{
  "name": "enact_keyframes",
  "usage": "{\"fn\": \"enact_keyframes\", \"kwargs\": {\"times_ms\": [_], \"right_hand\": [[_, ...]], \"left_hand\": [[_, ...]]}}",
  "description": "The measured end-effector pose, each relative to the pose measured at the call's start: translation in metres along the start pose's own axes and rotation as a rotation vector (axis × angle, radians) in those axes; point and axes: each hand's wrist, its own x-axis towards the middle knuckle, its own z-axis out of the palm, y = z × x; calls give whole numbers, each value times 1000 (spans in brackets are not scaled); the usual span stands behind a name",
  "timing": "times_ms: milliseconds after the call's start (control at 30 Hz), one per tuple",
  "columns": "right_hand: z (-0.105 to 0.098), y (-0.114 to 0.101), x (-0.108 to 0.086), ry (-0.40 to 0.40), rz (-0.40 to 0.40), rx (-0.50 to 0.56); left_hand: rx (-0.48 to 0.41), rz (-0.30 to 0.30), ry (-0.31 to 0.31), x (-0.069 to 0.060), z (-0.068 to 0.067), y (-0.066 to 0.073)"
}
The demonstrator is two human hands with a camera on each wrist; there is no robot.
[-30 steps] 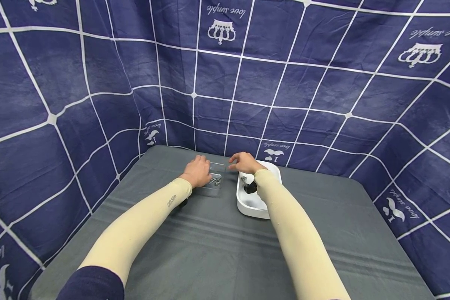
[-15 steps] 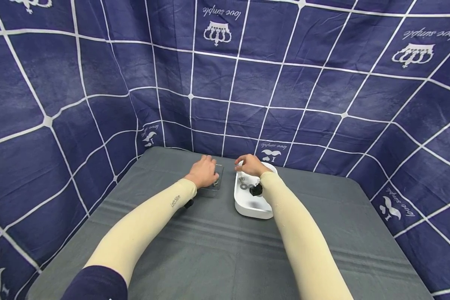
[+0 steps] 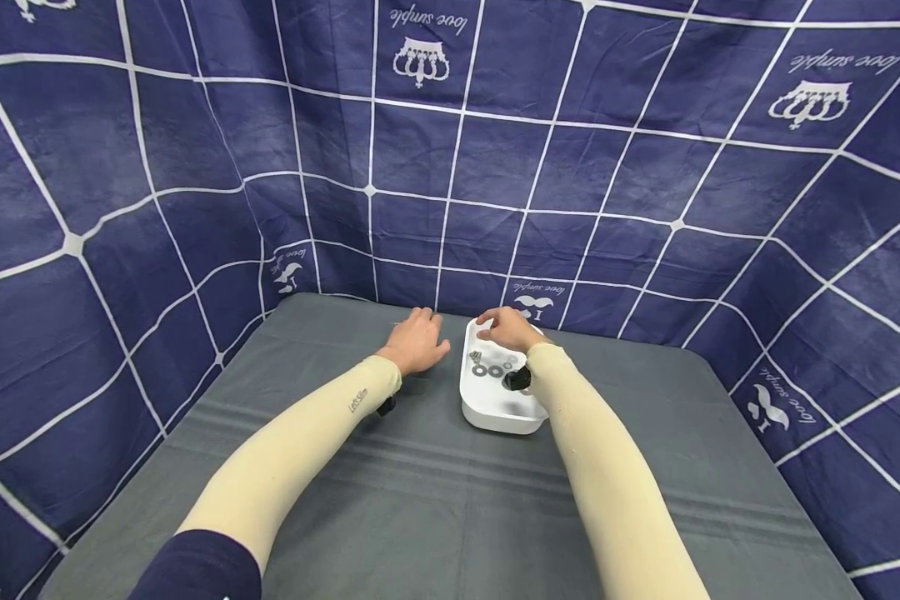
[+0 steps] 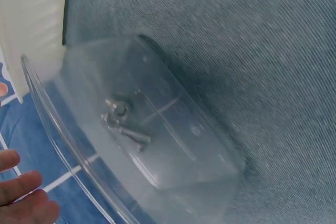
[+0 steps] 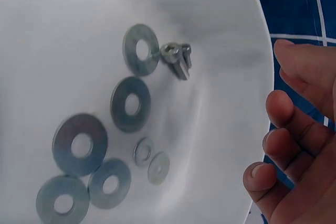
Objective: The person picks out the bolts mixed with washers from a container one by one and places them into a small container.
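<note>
My left hand, fingers spread, is over the clear container, which it mostly hides in the head view. In the left wrist view, several metal bolts lie inside the clear container; fingertips show beyond its rim, and nothing is seen between them. My right hand hovers over the far end of the white tray, with loosely bent fingers. The right wrist view shows those fingers by the tray's edge, holding nothing visible. Flat washers and a small group of bolts lie in the tray.
A grey cloth covers the table. Blue gridded fabric hangs behind it and along both sides. The white tray's side stands close to the clear container in the left wrist view.
The left hand has moved right, towards the tray, and now covers the clear container and its bolts. The right hand has drawn back over the tray from the gap beside it.
</note>
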Motion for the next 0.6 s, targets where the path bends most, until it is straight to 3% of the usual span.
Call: {"fn": "enact_keyframes", "kwargs": {"times_ms": [600], "right_hand": [[-4, 23, -9, 12, 39, 37]], "left_hand": [[11, 45, -28, 9, 3, 26]]}}
